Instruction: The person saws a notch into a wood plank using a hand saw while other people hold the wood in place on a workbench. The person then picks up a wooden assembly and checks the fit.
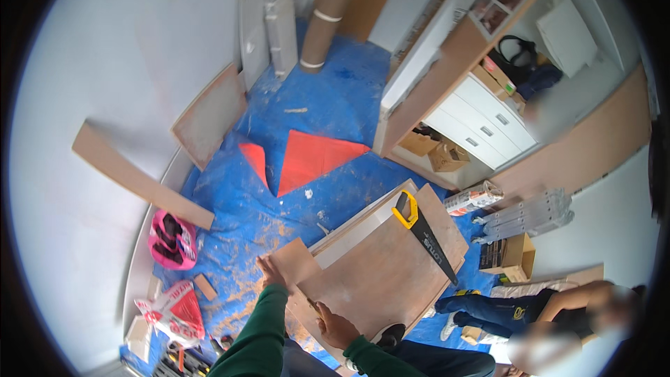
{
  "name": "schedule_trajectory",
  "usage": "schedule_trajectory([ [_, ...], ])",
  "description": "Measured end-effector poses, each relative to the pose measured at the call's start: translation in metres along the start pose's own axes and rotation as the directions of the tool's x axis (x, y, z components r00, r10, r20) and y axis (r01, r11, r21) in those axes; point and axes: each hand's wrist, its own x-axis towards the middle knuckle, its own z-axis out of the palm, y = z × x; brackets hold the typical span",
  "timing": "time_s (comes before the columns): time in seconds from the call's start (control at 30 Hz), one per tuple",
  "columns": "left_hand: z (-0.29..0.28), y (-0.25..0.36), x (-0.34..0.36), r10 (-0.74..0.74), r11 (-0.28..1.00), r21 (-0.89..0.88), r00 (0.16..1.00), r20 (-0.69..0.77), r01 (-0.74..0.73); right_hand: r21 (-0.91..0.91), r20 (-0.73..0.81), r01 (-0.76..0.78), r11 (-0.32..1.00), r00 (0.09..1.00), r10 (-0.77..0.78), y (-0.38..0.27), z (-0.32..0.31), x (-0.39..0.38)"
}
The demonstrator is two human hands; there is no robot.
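My left hand (269,274) grips the left edge of a small square piece of wooden board (296,260), which lies at the left corner of a stack of brown boards (363,272). Bent over the near left part of the stack is my right hand (338,328), its fingers pinched together. A thin dark shape shows at those fingertips, too small to name. Across the right side of the top board lies a handsaw (427,239) with a yellow and black handle, out of both hands. One dark shoe (391,336) rests at the near edge of the boards.
Blue sheeting (234,202) with sawdust covers the floor, a red sheet (314,159) on it. Bags and tools stand left, a long plank (139,174) leans there. At right sits another person (544,314) near an open cardboard box (515,257) and a folded ladder (527,216); shelving stands behind.
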Motion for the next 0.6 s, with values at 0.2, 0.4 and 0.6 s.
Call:
schedule_trajectory([
  [0.2, 0.022, -0.021, 0.032, 0.230, 0.884, 0.408, 0.972, 0.041, -0.226, 0.082, -0.057, 0.019, 0.996, 0.998, -0.014, -0.006, -0.001, 0.013],
  [0.4, 0.014, -0.012, 0.014, 0.146, 0.878, 0.460, 0.989, 0.003, -0.130, 0.039, -0.040, -0.060, 0.997, 0.997, 0.062, -0.011, -0.001, -0.005],
  [0.6, 0.017, -0.026, 0.024, 0.246, 0.876, 0.425, 0.969, 0.016, -0.229, 0.078, 0.014, -0.101, 0.992, 0.995, 0.100, -0.012, 0.002, 0.001],
])
